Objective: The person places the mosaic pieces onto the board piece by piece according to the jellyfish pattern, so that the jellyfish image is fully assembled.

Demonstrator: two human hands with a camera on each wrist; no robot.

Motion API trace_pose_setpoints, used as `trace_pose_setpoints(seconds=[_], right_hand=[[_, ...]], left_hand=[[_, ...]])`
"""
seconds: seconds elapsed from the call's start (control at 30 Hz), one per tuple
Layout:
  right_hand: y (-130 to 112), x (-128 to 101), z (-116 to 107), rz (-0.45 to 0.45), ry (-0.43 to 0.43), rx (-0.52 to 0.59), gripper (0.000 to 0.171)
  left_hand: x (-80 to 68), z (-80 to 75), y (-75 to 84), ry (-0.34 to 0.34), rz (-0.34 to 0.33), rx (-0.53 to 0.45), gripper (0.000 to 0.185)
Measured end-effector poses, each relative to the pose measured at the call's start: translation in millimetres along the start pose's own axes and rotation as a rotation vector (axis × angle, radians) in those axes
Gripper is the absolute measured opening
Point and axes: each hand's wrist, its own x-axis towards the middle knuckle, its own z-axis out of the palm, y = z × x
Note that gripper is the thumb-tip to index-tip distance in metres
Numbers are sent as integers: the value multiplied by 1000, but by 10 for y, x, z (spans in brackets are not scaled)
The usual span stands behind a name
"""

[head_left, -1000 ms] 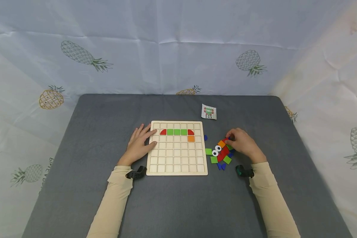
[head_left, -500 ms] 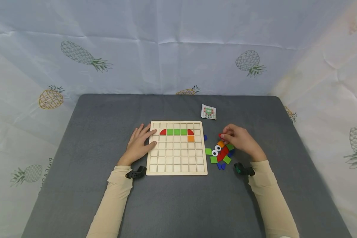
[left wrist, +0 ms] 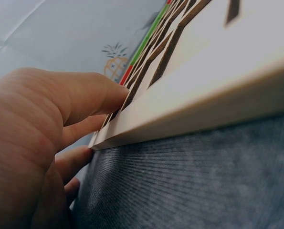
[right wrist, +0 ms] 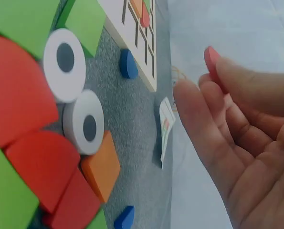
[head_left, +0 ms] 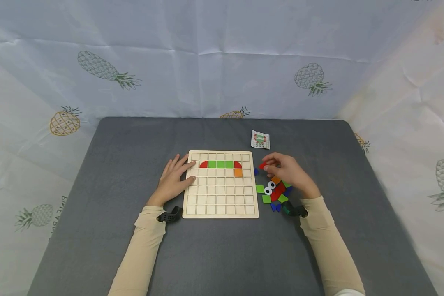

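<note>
Right hand (head_left: 286, 172) pinches a red piece (head_left: 262, 165) at its fingertips, just beside the wooden board (head_left: 220, 205).

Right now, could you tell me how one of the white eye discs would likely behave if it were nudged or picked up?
The eye disc lies flat on the grey mat, so a nudge would probably slide it rather than roll it. It looks rigid, small and thick, likely light and easy to pinch by its edge. On edge, its round rim could let it roll.
</note>
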Motion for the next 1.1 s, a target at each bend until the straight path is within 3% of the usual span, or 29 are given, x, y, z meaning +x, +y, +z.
trace_pose_setpoints(seconds=[0.2, 0.7, 0.93, 1.1], right_hand=[[-47, 26, 77, -53, 26, -46, 21], [-204, 135, 381, -91, -76, -44, 13], [-227, 173, 470, -47, -161, -56, 11], [-223, 191, 503, -23, -165, -58, 11]], left_hand=[[-7, 0, -4, 0, -4, -4, 57], [-8, -9, 9, -4, -8, -7, 57], [-3, -12, 15, -4, -5, -5, 57], [-1, -9, 12, -3, -8, -4, 57]])
